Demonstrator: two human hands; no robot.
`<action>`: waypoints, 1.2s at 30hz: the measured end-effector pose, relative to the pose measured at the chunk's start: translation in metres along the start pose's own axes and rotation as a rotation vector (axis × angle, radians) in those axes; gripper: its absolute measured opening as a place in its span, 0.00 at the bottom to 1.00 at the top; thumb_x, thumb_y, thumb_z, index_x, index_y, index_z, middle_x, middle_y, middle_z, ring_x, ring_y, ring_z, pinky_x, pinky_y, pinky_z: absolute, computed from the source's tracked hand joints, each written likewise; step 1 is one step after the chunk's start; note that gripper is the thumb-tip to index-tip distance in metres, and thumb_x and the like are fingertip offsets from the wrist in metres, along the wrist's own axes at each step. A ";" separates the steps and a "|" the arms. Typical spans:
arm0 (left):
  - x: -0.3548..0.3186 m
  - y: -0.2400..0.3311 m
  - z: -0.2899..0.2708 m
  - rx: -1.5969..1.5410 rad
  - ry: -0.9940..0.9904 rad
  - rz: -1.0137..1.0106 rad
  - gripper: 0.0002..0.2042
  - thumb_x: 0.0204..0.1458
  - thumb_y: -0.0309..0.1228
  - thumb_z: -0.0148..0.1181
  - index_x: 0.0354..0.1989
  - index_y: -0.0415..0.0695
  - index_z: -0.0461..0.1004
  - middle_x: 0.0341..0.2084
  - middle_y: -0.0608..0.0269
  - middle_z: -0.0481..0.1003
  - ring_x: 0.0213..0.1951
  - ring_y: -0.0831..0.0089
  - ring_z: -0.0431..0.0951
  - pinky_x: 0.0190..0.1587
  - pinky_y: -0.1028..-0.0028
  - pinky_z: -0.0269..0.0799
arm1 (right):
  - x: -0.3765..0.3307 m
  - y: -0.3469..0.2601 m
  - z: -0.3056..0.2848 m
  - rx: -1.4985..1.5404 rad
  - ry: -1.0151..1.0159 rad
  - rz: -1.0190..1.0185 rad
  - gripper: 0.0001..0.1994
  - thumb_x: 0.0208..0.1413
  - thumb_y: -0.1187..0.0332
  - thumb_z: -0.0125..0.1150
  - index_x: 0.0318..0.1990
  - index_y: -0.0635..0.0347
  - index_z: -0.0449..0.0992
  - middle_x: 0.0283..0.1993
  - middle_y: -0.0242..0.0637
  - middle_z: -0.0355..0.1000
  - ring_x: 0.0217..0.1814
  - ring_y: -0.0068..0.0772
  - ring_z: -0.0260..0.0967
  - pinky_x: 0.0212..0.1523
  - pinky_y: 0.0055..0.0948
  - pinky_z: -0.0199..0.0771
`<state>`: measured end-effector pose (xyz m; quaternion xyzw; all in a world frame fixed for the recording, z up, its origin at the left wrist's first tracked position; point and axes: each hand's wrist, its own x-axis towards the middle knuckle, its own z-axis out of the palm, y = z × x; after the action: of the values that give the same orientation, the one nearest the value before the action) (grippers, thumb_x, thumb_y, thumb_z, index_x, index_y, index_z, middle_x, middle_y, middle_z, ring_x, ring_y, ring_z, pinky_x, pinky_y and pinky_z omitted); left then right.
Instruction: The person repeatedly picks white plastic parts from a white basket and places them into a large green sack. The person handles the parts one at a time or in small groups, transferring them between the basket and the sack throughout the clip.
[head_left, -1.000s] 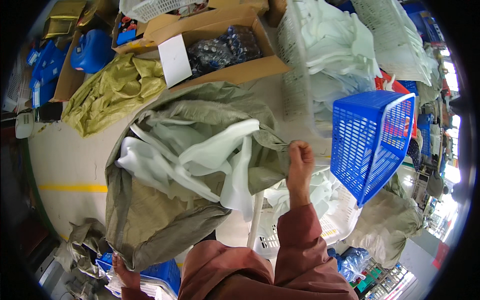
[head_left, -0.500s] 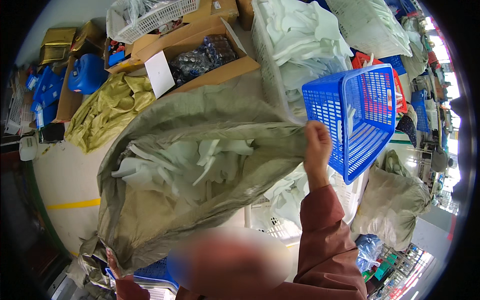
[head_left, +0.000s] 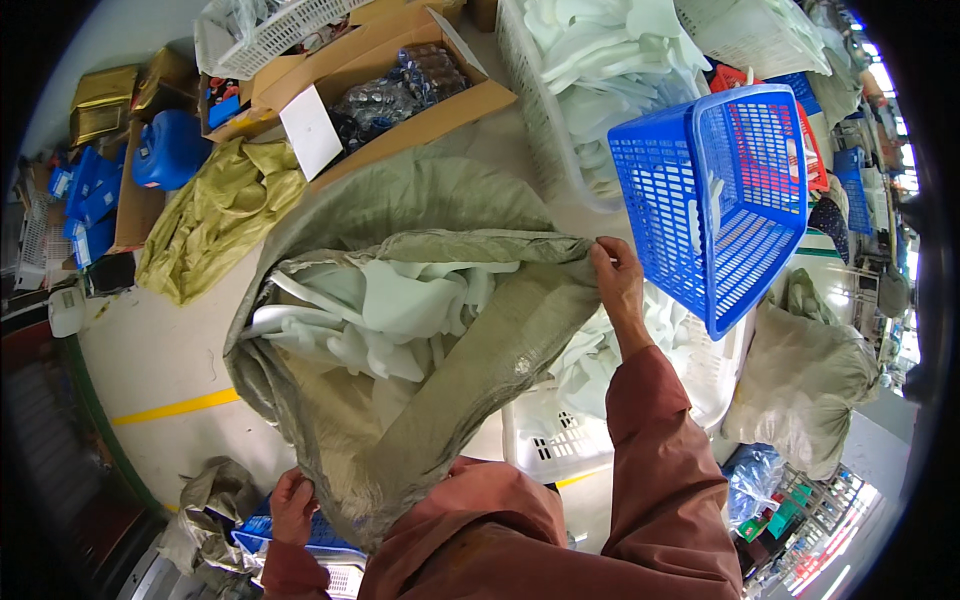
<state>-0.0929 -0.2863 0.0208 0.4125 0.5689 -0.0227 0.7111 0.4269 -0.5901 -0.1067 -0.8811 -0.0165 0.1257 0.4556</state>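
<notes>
Both hands grip the mouth of a large grey-green woven sack [head_left: 420,400] that fills the middle of the frame: the right hand [head_left: 618,280], right of centre, pinches the far rim with fingers curled over the edge, and the left hand [head_left: 292,505], low at lower left, clutches the near rim, its fingers partly buried in the fabric. Inside the open sack lie white foam pieces [head_left: 380,310], their shapes tangled and hard to separate; the lower part of the load is hidden by the sack wall. The person's rust-red sleeves [head_left: 660,470] cover the bottom centre and hide the sack's base. Just right of the right hand a blue plastic basket [head_left: 725,190] stands tilted, resting on a white crate [head_left: 560,440] that is mostly covered by the sack and the arm. At upper centre a larger white crate [head_left: 530,90] holds more foam pieces, cut off by the top edge. A cardboard box [head_left: 440,100] of dark small items, too small to identify, sits at upper left centre, with a yellow-green sack [head_left: 215,220] crumpled on the floor to its left.
</notes>
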 end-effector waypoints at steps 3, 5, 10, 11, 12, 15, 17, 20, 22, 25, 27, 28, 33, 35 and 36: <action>-0.004 0.007 0.001 0.135 0.199 0.086 0.21 0.61 0.33 0.58 0.61 0.43 0.67 0.50 0.62 0.74 0.41 0.75 0.77 0.38 0.77 0.75 | -0.013 -0.006 -0.003 0.040 0.014 -0.024 0.18 0.61 0.64 0.61 0.55 0.64 0.74 0.48 0.41 0.76 0.44 0.30 0.74 0.45 0.30 0.74; -0.002 0.019 0.012 0.324 0.367 0.168 0.25 0.64 0.39 0.55 0.66 0.42 0.62 0.58 0.60 0.69 0.50 0.70 0.73 0.45 0.73 0.74 | -0.026 -0.004 -0.012 0.051 0.121 -0.092 0.18 0.63 0.65 0.60 0.56 0.64 0.73 0.46 0.38 0.77 0.45 0.27 0.73 0.46 0.27 0.73; -0.023 0.068 0.071 0.645 0.344 0.584 0.20 0.67 0.35 0.47 0.62 0.37 0.66 0.59 0.59 0.70 0.54 0.70 0.72 0.54 0.69 0.68 | -0.101 0.047 -0.066 -0.051 0.004 0.101 0.18 0.63 0.62 0.59 0.54 0.64 0.74 0.47 0.50 0.77 0.48 0.43 0.75 0.49 0.37 0.74; -0.027 0.072 0.089 0.668 0.300 0.627 0.20 0.67 0.35 0.47 0.62 0.37 0.67 0.57 0.57 0.71 0.53 0.69 0.73 0.54 0.69 0.69 | -0.123 0.064 -0.067 0.005 -0.021 0.181 0.16 0.64 0.62 0.58 0.51 0.65 0.75 0.45 0.49 0.77 0.46 0.43 0.76 0.47 0.36 0.74; -0.031 0.070 0.109 0.630 0.190 0.586 0.20 0.66 0.36 0.47 0.61 0.36 0.68 0.55 0.56 0.72 0.51 0.68 0.74 0.53 0.68 0.70 | -0.149 0.080 -0.074 -0.016 -0.129 0.235 0.15 0.64 0.63 0.57 0.50 0.67 0.75 0.41 0.48 0.77 0.43 0.43 0.75 0.46 0.36 0.73; -0.035 0.057 0.162 0.626 -0.178 0.552 0.17 0.63 0.30 0.50 0.57 0.36 0.71 0.49 0.56 0.75 0.46 0.67 0.77 0.49 0.69 0.73 | -0.230 0.122 -0.068 0.086 -0.251 0.669 0.13 0.62 0.64 0.58 0.44 0.66 0.77 0.36 0.40 0.77 0.32 0.26 0.73 0.32 0.28 0.73; -0.037 0.046 0.187 0.846 -0.233 0.530 0.15 0.60 0.26 0.55 0.55 0.38 0.73 0.46 0.56 0.77 0.44 0.68 0.78 0.49 0.70 0.74 | -0.278 0.143 -0.067 0.075 -0.389 0.664 0.16 0.60 0.63 0.58 0.46 0.69 0.76 0.36 0.40 0.77 0.33 0.27 0.75 0.30 0.28 0.75; -0.040 0.037 0.213 0.968 -0.352 0.503 0.15 0.56 0.21 0.59 0.53 0.40 0.75 0.48 0.54 0.77 0.44 0.68 0.80 0.49 0.70 0.75 | -0.342 0.167 -0.066 0.179 -0.471 0.754 0.17 0.61 0.64 0.58 0.49 0.70 0.75 0.40 0.44 0.77 0.38 0.31 0.78 0.33 0.30 0.79; -0.041 0.033 0.226 0.962 -0.372 0.473 0.17 0.57 0.24 0.62 0.55 0.40 0.74 0.48 0.54 0.77 0.46 0.65 0.80 0.49 0.68 0.76 | -0.373 0.185 -0.062 0.283 -0.493 0.867 0.17 0.61 0.66 0.58 0.52 0.70 0.73 0.43 0.44 0.77 0.40 0.33 0.78 0.35 0.30 0.81; -0.045 0.029 0.243 0.966 -0.417 0.477 0.18 0.56 0.23 0.63 0.56 0.41 0.74 0.49 0.53 0.77 0.45 0.66 0.81 0.45 0.71 0.79 | -0.405 0.208 -0.057 0.349 -0.510 0.874 0.17 0.62 0.66 0.58 0.53 0.71 0.73 0.43 0.44 0.77 0.41 0.34 0.79 0.35 0.31 0.81; -0.049 0.022 0.257 0.998 -0.486 0.529 0.18 0.56 0.22 0.63 0.56 0.41 0.74 0.48 0.54 0.77 0.43 0.68 0.81 0.44 0.71 0.79 | -0.418 0.217 -0.059 0.313 -0.435 0.899 0.17 0.62 0.66 0.58 0.53 0.70 0.73 0.43 0.43 0.77 0.41 0.33 0.78 0.36 0.31 0.81; -0.051 0.016 0.265 0.972 -0.507 0.476 0.18 0.56 0.22 0.63 0.56 0.41 0.74 0.49 0.54 0.77 0.43 0.68 0.81 0.44 0.72 0.79 | -0.427 0.219 -0.060 0.529 -0.377 0.983 0.17 0.63 0.66 0.58 0.54 0.70 0.72 0.44 0.44 0.77 0.42 0.32 0.78 0.37 0.31 0.82; -0.053 -0.031 0.306 0.847 -0.701 0.263 0.17 0.57 0.22 0.61 0.56 0.38 0.73 0.48 0.54 0.78 0.41 0.72 0.81 0.42 0.74 0.80 | -0.422 0.242 -0.077 0.263 -0.401 0.826 0.23 0.61 0.57 0.56 0.57 0.65 0.73 0.54 0.52 0.75 0.57 0.49 0.73 0.60 0.38 0.68; -0.042 -0.059 0.323 0.866 -0.725 0.183 0.17 0.58 0.22 0.60 0.56 0.36 0.72 0.47 0.54 0.78 0.41 0.72 0.81 0.41 0.75 0.80 | -0.391 0.268 -0.084 0.148 -0.282 0.657 0.20 0.61 0.63 0.61 0.55 0.67 0.73 0.42 0.41 0.78 0.40 0.30 0.76 0.39 0.29 0.78; -0.038 -0.079 0.333 0.878 -0.719 0.145 0.17 0.58 0.22 0.60 0.56 0.35 0.72 0.47 0.53 0.78 0.41 0.73 0.81 0.41 0.75 0.80 | -0.375 0.283 -0.093 0.031 -0.228 0.611 0.19 0.60 0.63 0.61 0.54 0.65 0.75 0.41 0.43 0.79 0.41 0.33 0.77 0.41 0.31 0.76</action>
<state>0.1170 -0.5591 0.0124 0.6736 0.1987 -0.3467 0.6218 0.0616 -0.8834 -0.2058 -0.8185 0.1996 0.3547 0.4055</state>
